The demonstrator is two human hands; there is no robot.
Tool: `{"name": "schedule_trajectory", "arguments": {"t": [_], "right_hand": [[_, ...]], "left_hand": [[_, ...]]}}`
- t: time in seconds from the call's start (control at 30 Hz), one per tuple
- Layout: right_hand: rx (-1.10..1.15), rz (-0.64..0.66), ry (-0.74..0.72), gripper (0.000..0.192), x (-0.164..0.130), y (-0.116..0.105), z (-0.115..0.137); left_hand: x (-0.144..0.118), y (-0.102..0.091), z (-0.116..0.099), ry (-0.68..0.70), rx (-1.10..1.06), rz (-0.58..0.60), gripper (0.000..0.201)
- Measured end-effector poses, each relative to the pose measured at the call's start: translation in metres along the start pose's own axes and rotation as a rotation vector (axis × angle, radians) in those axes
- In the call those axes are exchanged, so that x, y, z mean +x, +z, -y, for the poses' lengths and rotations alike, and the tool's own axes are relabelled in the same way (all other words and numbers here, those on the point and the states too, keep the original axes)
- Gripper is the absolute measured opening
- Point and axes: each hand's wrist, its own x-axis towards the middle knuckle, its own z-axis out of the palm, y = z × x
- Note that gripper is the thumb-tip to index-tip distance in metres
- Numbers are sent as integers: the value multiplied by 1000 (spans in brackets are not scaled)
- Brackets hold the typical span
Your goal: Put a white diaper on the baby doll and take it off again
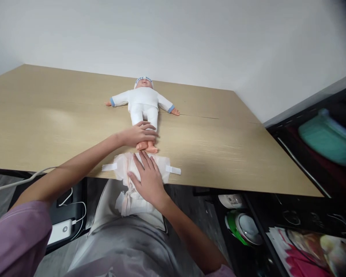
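A baby doll [143,103] in white clothes and a cap lies on its back on the wooden table [46,123], head toward the wall. My left hand [140,134] is wrapped around the doll's ankles, just above its bare feet. A white diaper [121,166] with side tabs lies open at the table's near edge, half hanging over it. My right hand [148,177] rests flat on the diaper, fingers spread and pointing toward the doll's feet.
A white cable [20,181] runs off the table's left edge to a power bank [60,231] below. To the right stand black shelves [305,161] with a teal object [325,138], a green-and-white bowl [242,227] and printed papers [311,250].
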Motion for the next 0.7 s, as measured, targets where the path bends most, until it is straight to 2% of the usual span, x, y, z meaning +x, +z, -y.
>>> {"name": "schedule_trajectory", "arguments": {"t": [0.07,0.13,0.23,0.33,0.4,0.5,0.7], "right_hand": [[-3,11,2,69,3,-2,-2],[0,27,-2,71,9,-4,-7],[14,58,-30,73,27,-5,-17],[-3,87,-59,76,54,-2,-30],[-32,90,-67,77,78,2,-39],[-81,76,-81,76,124,11,-57],[-149,73,-86,68,238,14,-104]], "left_hand": [[8,-7,1,10,-47,-37,36],[16,-23,2,27,-133,-88,40],[28,-59,7,4,-265,-189,44],[37,-95,12,-96,-361,-279,45],[40,-113,14,-143,-409,-315,49],[41,-129,17,-150,-417,-356,47],[37,-138,24,-103,-450,-395,47]]}}
